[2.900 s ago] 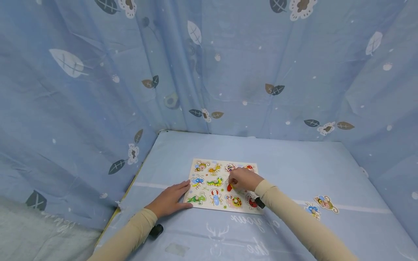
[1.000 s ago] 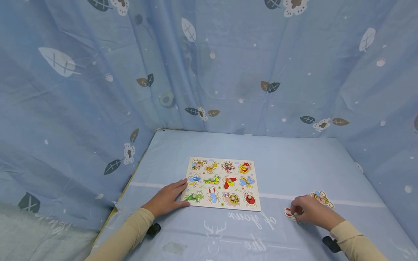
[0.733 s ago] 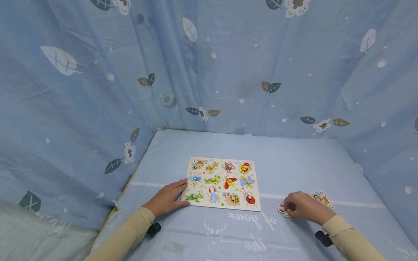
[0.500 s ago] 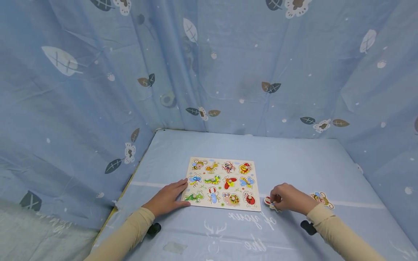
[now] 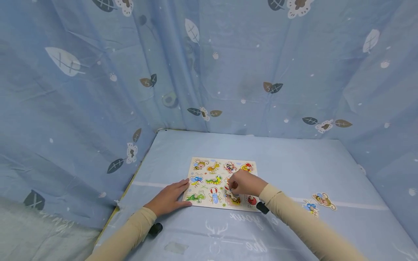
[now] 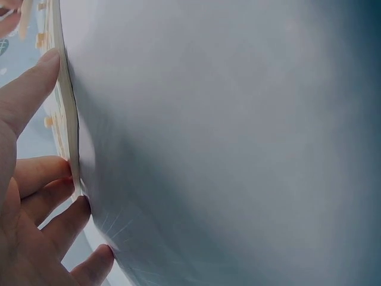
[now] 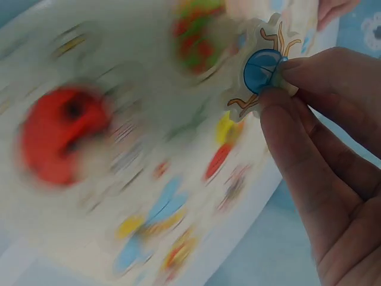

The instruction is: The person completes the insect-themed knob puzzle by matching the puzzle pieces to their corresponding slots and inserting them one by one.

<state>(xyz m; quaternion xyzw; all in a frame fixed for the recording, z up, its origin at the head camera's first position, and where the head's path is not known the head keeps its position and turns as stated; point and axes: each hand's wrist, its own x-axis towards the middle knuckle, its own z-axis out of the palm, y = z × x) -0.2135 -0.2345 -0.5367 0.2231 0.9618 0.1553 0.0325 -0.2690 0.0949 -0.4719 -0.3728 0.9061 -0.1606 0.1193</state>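
Note:
My right hand [image 5: 245, 182] pinches a blue beetle puzzle piece [image 7: 262, 70] between thumb and fingertips. In the right wrist view the piece shows a blue body and orange legs, tilted above the wooden insect puzzle board [image 5: 209, 211]. In the head view it overlaps the snail picture [image 5: 236, 202]. My left hand [image 5: 168, 198] rests at the board's left edge with fingers extended, its fingertips [image 6: 52, 58] touching the rim. Left of the piece is the stag beetle picture [image 5: 214, 195] on the board.
A bee piece [image 5: 324, 201] and a blue mosquito piece [image 5: 311, 208] lie on the cloth-covered table [image 5: 287, 156] at the right. Patterned blue curtains [image 5: 241, 72] hang behind the table and along its sides.
My right hand left the board for the loose pieces at the right, picked up the beetle piece and carried it left over the board. My left hand stays at the board's edge.

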